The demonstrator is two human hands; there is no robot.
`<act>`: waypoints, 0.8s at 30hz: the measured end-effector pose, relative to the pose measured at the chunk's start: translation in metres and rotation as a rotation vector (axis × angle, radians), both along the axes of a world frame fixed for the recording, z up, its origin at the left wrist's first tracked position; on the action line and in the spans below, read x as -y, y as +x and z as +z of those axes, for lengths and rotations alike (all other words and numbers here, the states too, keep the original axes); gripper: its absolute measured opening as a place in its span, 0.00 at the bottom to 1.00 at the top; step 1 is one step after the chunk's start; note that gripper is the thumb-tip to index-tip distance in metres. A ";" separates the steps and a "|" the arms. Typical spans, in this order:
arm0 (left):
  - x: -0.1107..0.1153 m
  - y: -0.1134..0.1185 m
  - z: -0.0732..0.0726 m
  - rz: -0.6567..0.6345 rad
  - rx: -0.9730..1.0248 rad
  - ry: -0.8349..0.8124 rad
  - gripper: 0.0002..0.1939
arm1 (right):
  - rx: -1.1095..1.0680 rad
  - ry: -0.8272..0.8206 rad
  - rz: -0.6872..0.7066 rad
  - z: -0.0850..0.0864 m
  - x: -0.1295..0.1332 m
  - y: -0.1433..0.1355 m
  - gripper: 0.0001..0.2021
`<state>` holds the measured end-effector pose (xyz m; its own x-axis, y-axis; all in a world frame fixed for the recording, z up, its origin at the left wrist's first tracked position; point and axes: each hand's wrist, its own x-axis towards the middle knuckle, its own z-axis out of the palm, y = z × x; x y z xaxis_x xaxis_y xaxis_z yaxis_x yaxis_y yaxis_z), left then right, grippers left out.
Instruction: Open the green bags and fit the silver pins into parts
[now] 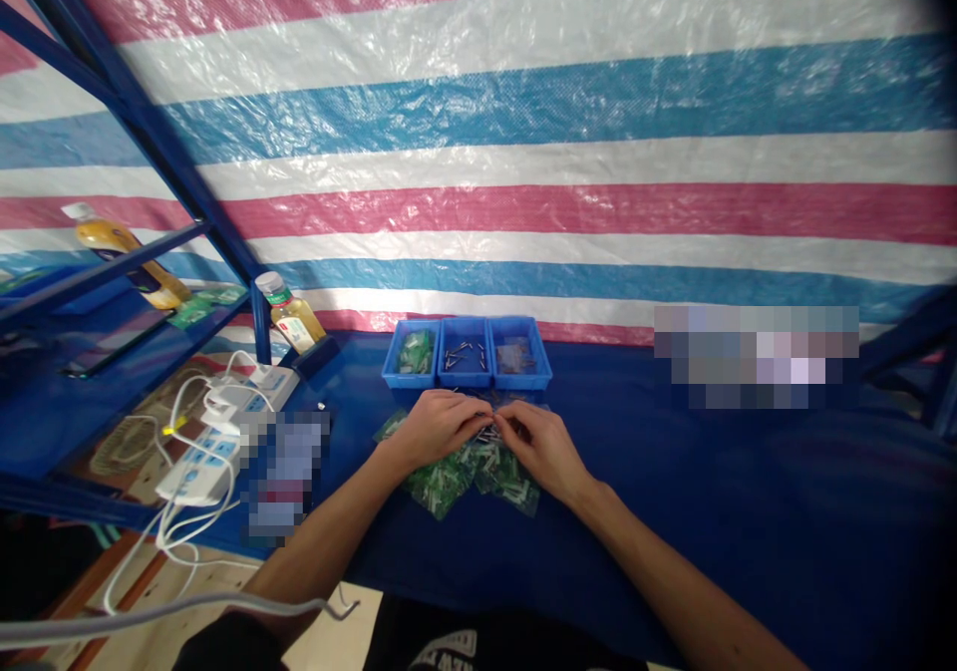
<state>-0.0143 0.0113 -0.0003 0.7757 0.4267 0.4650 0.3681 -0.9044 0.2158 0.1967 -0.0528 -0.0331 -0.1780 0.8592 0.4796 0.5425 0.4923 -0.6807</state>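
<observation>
- Right between the two hands, at the middle of our clock, is a little heap of small metal bits (488, 435) on the blue table (673, 492).
- At 9 o'clock, just beside the heap, the left hand (438, 427) bends down with its finger and thumb tips close together. I cannot tell if it has hold of anything.
- At 4 o'clock, the right hand (549, 447) is bent too, its tips near the left ones. I cannot tell what it grips, if anything.
- From 5 round to 8 o'clock, under and beside the hands, lie green packets (438, 492).
- At 10 o'clock sits a blue bin (408, 383) with more green packets in it.
- At 11 o'clock, touching it, the middle bin (465, 382) has thin dark sticks.
- At 1 o'clock, the last bin (521, 382) has see-through packets.
- At 9 o'clock, well apart, is a white power strip (190, 477) with cords.
- At 10 o'clock, past the bins, stands a bottle (297, 324) with a white cap.
- At 12 o'clock hangs a shiny striped sheet (523, 163).
</observation>
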 end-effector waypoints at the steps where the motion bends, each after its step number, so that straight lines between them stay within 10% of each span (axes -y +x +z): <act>1: -0.001 0.000 -0.001 0.013 0.012 -0.001 0.12 | 0.000 0.002 -0.004 0.000 0.000 0.000 0.08; 24: -0.001 0.000 0.010 -0.010 -0.019 -0.087 0.14 | 0.016 0.047 -0.050 -0.001 0.000 0.001 0.03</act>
<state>-0.0147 0.0119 0.0100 0.7884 0.4572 0.4115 0.3640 -0.8861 0.2869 0.1981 -0.0529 -0.0340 -0.1430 0.8441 0.5168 0.5778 0.4951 -0.6488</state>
